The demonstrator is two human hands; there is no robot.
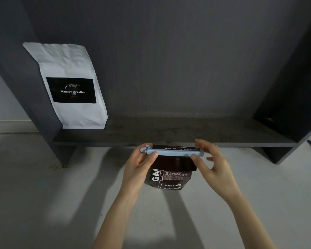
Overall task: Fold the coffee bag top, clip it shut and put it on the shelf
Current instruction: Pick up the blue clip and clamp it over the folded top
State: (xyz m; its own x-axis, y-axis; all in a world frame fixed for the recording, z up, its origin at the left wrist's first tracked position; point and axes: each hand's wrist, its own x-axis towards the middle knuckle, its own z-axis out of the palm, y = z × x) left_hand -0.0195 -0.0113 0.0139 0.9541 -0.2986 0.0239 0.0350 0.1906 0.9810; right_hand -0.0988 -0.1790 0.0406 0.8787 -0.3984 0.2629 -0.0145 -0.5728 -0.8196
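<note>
Matte dark shelf (169, 130); both hands (138, 164) (212, 162) pinching slim blue clip (171, 152) on glossy bag (169, 177).

Dark coffee bag (171, 178) with white lettering hangs upright just before the shelf (169, 131), top folded over; a pale blue clip (171, 151) lies level across the fold. Dark grey shelf, low above the floor

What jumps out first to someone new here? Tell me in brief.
The eye lands on the two hands at the lower centre: the left hand and right hand pinch the ends of a pale blue clip set across the folded top of a dark coffee bag, held just in front of the shelf. Next comes the white bag, which stands at the shelf's left end and leans on the back wall.
</note>
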